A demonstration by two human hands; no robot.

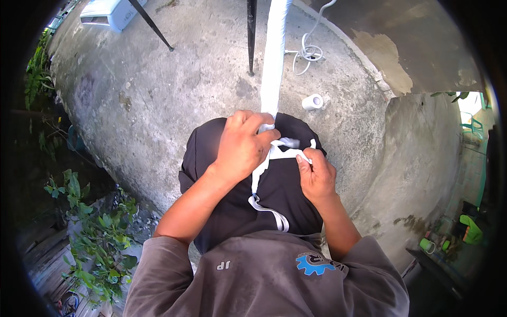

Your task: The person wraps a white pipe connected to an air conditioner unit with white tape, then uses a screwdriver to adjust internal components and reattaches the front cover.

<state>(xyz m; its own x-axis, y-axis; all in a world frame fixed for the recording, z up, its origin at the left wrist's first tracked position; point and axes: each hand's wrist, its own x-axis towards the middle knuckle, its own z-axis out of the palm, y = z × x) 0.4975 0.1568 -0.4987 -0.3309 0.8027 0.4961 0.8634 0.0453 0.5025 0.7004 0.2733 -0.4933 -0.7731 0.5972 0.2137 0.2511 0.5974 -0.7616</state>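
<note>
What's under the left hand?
The white wrapped tube runs under the left hand, with dark clothing beneath. The hand covers its own palm and that stretch of tube; neither can be seen.

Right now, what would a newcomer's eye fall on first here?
First comes the long white length running from the picture's top edge to the left hand, which grips it over the dark trousers. Next comes the white strip pinched in the right hand. Then comes the small white roll on the concrete floor, right of that length.

I see a worn grey-brown T-shirt (253,274), loose short sleeves (161,269), blue gear emblem (305,264), white lettering (224,266), and black legwear (285,198)
</note>
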